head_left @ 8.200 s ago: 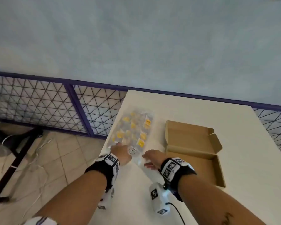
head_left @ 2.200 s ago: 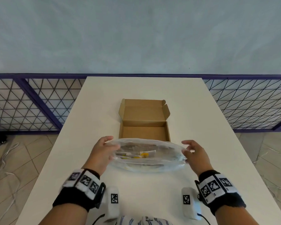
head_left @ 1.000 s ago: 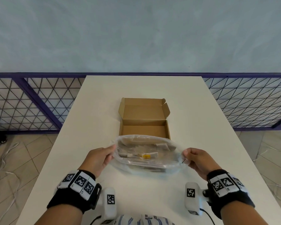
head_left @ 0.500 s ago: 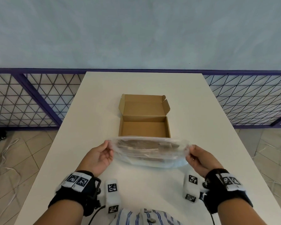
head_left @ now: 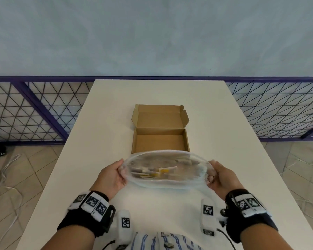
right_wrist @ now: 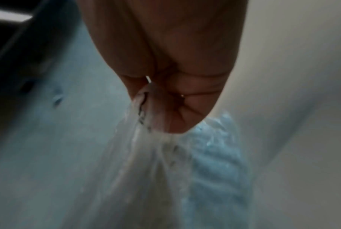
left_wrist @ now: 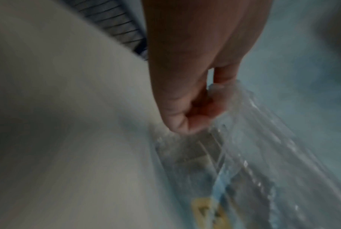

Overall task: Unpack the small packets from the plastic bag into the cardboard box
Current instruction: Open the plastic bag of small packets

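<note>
I hold a clear plastic bag (head_left: 165, 169) stretched between both hands, just in front of the open cardboard box (head_left: 160, 144). Several small packets (head_left: 153, 174), some with yellow marks, lie inside the bag. My left hand (head_left: 112, 177) grips the bag's left end, and in the left wrist view its fingers (left_wrist: 187, 114) curl round the plastic bag (left_wrist: 250, 155). My right hand (head_left: 220, 177) grips the right end; in the right wrist view its fingers (right_wrist: 185, 108) pinch the bunched plastic bag (right_wrist: 155, 162). The box is empty, its lid (head_left: 160, 116) folded back.
The box stands in the middle of a white table (head_left: 224, 123) that ends near a purple mesh railing (head_left: 34, 114). Tiled floor (head_left: 16, 177) with loose cables lies on both sides. A striped shirt (head_left: 161, 242) shows at the near edge.
The bag was brought from the table's far left to in front of the box. Over the last second both hands have kept it stretched and tipped it, so the packets show again.
</note>
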